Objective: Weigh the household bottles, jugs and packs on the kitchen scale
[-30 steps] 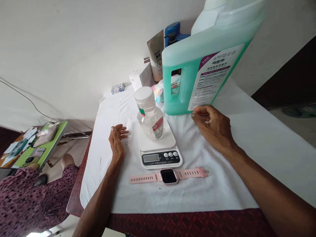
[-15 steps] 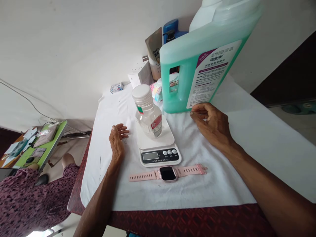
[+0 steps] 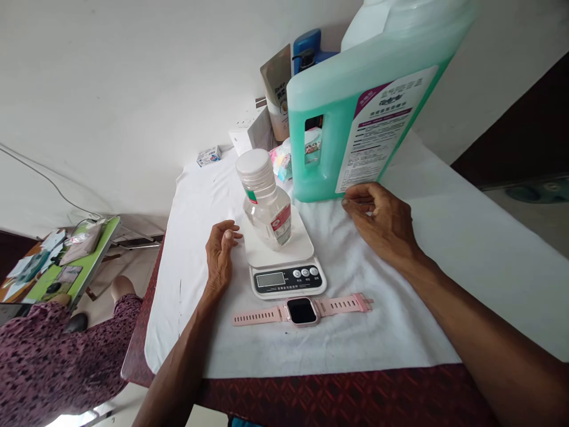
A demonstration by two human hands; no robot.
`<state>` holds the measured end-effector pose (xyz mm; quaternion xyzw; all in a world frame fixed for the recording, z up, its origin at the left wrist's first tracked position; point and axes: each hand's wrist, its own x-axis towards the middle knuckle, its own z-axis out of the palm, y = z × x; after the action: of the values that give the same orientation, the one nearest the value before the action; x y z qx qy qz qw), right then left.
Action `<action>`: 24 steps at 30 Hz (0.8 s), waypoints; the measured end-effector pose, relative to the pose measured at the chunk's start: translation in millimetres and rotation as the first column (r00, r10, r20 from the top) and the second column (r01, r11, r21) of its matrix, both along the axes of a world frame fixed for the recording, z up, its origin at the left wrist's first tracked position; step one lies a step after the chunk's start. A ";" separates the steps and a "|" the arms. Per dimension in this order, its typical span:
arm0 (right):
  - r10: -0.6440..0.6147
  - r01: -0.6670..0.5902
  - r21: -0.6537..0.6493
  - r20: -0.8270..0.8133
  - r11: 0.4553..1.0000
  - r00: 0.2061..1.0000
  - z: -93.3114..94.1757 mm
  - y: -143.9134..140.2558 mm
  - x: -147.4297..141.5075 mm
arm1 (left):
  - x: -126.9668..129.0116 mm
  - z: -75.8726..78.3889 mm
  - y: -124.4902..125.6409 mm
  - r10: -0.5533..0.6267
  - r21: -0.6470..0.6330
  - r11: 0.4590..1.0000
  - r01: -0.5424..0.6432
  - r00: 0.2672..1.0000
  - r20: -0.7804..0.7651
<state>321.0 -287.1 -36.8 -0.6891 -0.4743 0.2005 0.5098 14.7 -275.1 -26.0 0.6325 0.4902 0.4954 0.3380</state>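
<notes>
Person, own body: left hand (image 3: 221, 252) and right hand (image 3: 383, 222), both bare, no rings, no wristwear. Forearms bare to the frame edge, no sleeves showing. Garment (image 3: 48, 356) at lower left: dark maroon cloth, small black speckled print.

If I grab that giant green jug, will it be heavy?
Probably heavy: the green jug looks nearly full of liquid. It would likely slosh and pull sideways. Its built-in handle hole should help the grip, though smooth plastic may be slippery.
</notes>
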 end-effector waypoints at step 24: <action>0.005 -0.005 -0.013 -0.011 1.000 1.000 3.8 -3.1 -1.7 | 23.9 19.9 -3.7 -0.040 0.137 0.988 0.076 0.968 -0.249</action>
<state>319.3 -290.2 -33.1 -0.6901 -0.4720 0.2084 0.5075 38.6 -278.8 -6.1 0.7259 0.4720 0.4378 0.2423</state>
